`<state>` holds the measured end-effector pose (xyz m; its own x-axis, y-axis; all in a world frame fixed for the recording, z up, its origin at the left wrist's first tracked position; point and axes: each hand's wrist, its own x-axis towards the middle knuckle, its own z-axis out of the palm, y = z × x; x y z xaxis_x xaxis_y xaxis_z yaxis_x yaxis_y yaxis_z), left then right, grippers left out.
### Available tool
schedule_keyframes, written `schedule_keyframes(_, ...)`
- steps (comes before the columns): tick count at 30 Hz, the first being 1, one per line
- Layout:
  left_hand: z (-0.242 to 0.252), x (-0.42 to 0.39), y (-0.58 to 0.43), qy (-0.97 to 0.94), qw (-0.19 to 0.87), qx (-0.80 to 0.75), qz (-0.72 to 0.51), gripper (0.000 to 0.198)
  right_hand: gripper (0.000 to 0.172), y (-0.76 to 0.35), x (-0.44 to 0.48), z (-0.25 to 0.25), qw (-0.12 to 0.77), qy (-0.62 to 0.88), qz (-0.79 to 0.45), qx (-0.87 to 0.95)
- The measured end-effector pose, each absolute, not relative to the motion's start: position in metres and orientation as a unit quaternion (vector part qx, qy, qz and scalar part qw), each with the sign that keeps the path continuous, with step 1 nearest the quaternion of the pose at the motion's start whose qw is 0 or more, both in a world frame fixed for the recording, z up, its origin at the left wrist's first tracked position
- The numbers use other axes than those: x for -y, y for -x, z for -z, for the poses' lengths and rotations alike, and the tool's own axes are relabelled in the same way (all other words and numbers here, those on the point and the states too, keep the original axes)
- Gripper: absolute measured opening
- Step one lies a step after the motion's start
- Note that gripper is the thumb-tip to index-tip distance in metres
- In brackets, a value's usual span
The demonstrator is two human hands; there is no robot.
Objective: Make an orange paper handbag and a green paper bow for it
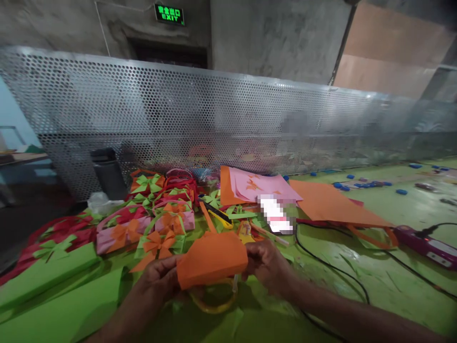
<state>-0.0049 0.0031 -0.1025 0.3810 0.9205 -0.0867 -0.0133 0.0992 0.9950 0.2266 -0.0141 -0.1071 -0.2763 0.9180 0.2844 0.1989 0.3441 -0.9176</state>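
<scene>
An orange paper piece [214, 256], folded like a small bag, is held up between my two hands over the table. My left hand [157, 281] pinches its left end, with thumb and fingers closed on the edge. At the opposite end my right hand [269, 267] grips the paper, its fingers partly hidden behind it. Below the paper, a yellow tape roll [214, 305] lies on the green tabletop. Just beyond it are a yellow-and-black utility knife [217, 214] and narrow paper strips. Finished-looking paper bags with an orange bow [159, 243] sit near my left hand.
Green paper sheets [64, 305] lie at the front left. A dark bottle [109, 174] stands behind the bags. Pink sheets [264, 183], orange sheets [339, 202] and a phone [274, 214] lie farther back. Black cables lead to a purple power strip [428, 247]. A perforated metal screen [228, 119] borders the table.
</scene>
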Motion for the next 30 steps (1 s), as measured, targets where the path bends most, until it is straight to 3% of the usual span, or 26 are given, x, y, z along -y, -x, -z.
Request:
schedule_keyframes(9, 0.100, -0.001, 0.010, -0.514, 0.616, -0.382, -0.459, 0.016, 0.019, -0.228, 0.008, 0.110, 0.455, 0.440, -0.412, 0.655)
schedule_keyframes(17, 0.099, 0.002, 0.010, -0.581, 0.592, -0.347, -0.438, 0.019, 0.018, -0.231, 0.013, 0.101, 0.470, 0.444, -0.347, 0.680)
schedule_keyframes(25, 0.090, 0.005, 0.005, -0.584, 0.544, -0.413, -0.438, 0.020, 0.019, -0.238, 0.019, 0.102, 0.499, 0.401, -0.106, 0.761)
schedule_keyframes(30, 0.086, 0.003, 0.004, -0.585, 0.513, -0.424, -0.463, 0.018, 0.014, -0.239, 0.018, 0.107, 0.468, 0.394, -0.064, 0.788)
